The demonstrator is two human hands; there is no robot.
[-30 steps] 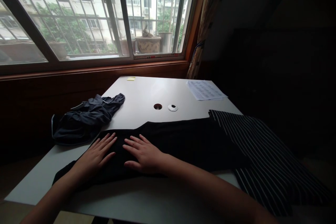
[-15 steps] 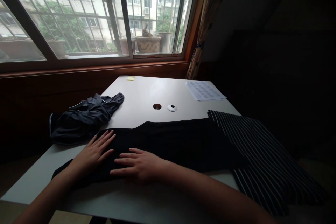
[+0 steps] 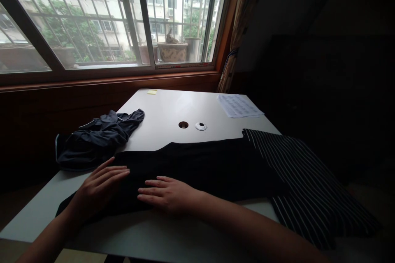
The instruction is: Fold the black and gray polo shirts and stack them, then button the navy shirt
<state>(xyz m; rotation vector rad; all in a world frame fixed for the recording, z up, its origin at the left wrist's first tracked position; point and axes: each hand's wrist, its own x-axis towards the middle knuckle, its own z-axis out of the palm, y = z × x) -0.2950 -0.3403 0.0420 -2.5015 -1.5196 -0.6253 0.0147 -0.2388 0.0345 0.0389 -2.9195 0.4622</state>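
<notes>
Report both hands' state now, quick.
Left hand: open, fingers extended over the black garment; contact unclear, no grip visible.
Right hand: open, palm down at the same garment, no grip visible.

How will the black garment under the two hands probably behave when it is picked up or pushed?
The black garment would likely hang floppy, as it lies thin and flat. It might slide when pushed, because the table looks smooth. Lifting it could drag the striped fabric, since the two meet at the right; whether they are joined, I cannot tell.

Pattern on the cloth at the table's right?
Cloth: thin pale stripes on dark; best in head view.
</notes>
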